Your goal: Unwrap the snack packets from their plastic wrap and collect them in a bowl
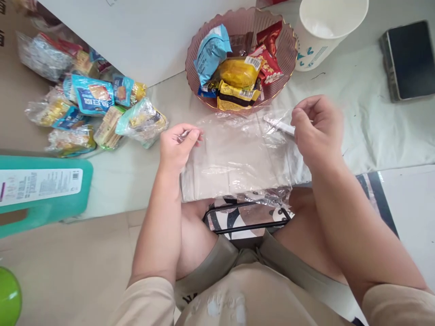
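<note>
A clear plastic bag (238, 158) lies flat and wrinkled on the cloth-covered table, its near edge hanging over the front. My left hand (178, 145) is closed in a pinch at the bag's upper left corner. At the bag's right side, my right hand (319, 129) is closed around the end of a thin white strip (280, 125), which slants across the film; the hand is slightly blurred. Just beyond the bag stands a pink ribbed bowl (193, 74) with a gold scalloped rim, holding several wrapped snacks (239, 72) in yellow, blue and red.
Several clear bags of packed snacks (93, 95) are heaped at the left, beside a white box (142, 36). A green jug (84, 181) lies in front of them. A white paper cup (322, 45) and a black phone-like device (413, 61) are at the right.
</note>
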Tool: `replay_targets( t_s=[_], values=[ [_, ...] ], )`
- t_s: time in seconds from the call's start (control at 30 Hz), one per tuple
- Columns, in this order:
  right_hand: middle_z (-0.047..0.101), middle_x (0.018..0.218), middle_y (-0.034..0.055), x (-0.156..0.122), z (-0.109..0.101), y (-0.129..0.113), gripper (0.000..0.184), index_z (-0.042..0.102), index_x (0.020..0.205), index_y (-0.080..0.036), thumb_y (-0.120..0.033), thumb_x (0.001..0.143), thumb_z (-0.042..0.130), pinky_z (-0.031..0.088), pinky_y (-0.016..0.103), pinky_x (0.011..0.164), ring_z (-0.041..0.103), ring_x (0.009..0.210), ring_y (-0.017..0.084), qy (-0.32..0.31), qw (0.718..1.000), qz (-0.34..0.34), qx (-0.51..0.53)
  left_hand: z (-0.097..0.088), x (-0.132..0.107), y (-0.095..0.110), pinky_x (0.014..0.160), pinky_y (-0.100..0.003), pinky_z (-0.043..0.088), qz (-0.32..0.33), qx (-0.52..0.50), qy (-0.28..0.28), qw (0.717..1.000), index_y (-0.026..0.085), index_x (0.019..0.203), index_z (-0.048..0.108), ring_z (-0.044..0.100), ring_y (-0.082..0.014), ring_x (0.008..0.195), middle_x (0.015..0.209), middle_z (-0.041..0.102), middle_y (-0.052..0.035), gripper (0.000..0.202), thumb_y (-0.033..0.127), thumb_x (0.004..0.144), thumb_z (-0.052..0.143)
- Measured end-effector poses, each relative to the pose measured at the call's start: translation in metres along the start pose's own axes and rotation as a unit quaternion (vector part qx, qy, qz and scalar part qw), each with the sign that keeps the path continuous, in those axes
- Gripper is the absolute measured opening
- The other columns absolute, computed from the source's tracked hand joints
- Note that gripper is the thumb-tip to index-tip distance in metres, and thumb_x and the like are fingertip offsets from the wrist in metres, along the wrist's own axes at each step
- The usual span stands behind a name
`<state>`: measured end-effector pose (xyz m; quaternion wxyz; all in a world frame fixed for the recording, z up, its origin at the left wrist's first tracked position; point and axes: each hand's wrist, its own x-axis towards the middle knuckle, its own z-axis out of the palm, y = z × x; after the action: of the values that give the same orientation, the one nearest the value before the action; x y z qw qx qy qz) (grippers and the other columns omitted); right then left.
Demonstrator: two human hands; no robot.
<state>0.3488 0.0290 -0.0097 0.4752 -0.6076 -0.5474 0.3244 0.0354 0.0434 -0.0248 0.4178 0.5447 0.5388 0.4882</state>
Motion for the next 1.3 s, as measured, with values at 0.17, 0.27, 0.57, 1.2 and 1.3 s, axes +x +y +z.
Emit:
replay_targets(
  t_s=[0.17, 0.27, 0.57, 1.2, 1.3],
  values=[
    [0.061, 0.077, 0.0004, 0.000, 0.003, -0.014, 0.011, 0.061, 0.082, -0.026, -0.031, 0.087, 0.069, 0.051, 0.036, 0.067, 0.060, 0.075, 0.020, 0.059, 0.997, 0.016, -0.043, 0.002, -0.003, 0.011, 0.034, -0.022, 0.016, -0.053, -0.089, 0.011, 0.995, 0.020, 0.072, 0.074, 0.032, -0.0020, 0.036, 0.063, 0.067, -0.0003, 0.040, 0.057, 0.069, 0.090],
    [0.062, 0.079, 0.0014, -0.001, 0.002, -0.015, 0.011, 0.063, 0.081, -0.026, -0.031, 0.087, 0.070, 0.053, 0.040, 0.072, 0.060, 0.077, 0.022, 0.056, 0.996, 0.018, -0.068, -0.002, -0.004, 0.016, 0.035, -0.023, 0.009, -0.078, -0.132, 0.006, 0.988, 0.020, 0.071, 0.075, 0.022, 0.0003, 0.035, 0.063, 0.068, 0.0000, 0.045, 0.059, 0.060, 0.095],
    [0.066, 0.079, 0.0029, 0.000, 0.002, -0.012, 0.014, 0.065, 0.080, -0.026, -0.037, 0.088, 0.070, 0.056, 0.042, 0.073, 0.063, 0.077, 0.023, 0.054, 0.994, 0.002, -0.094, -0.003, -0.003, 0.022, 0.036, -0.027, 0.005, -0.105, -0.138, 0.039, 0.984, 0.022, 0.078, 0.070, 0.025, -0.0034, 0.032, 0.057, 0.065, 0.0007, 0.043, 0.064, 0.080, 0.079],
    [0.068, 0.097, 0.0020, -0.008, 0.006, -0.005, 0.060, 0.057, 0.121, -0.034, -0.055, 0.070, 0.083, 0.058, 0.043, 0.075, 0.068, 0.081, 0.024, 0.002, 0.994, 0.019, 0.107, -0.008, 0.002, 0.012, 0.036, -0.027, 0.012, -0.024, -0.109, 0.133, 0.985, 0.026, 0.086, 0.064, 0.039, -0.0036, 0.034, 0.053, 0.059, 0.0051, 0.056, 0.081, 0.084, 0.065],
    [0.063, 0.114, 0.0067, -0.019, -0.005, -0.016, 0.040, 0.061, 0.119, -0.037, -0.046, 0.083, 0.076, 0.056, 0.049, 0.085, 0.068, 0.097, 0.028, 0.140, 0.983, -0.120, -0.007, -0.010, 0.002, 0.009, 0.036, -0.028, 0.016, -0.022, -0.095, 0.119, 0.988, 0.027, 0.084, 0.066, 0.050, -0.0077, 0.039, 0.057, 0.063, 0.0021, 0.055, 0.081, 0.080, 0.068]
  ],
)
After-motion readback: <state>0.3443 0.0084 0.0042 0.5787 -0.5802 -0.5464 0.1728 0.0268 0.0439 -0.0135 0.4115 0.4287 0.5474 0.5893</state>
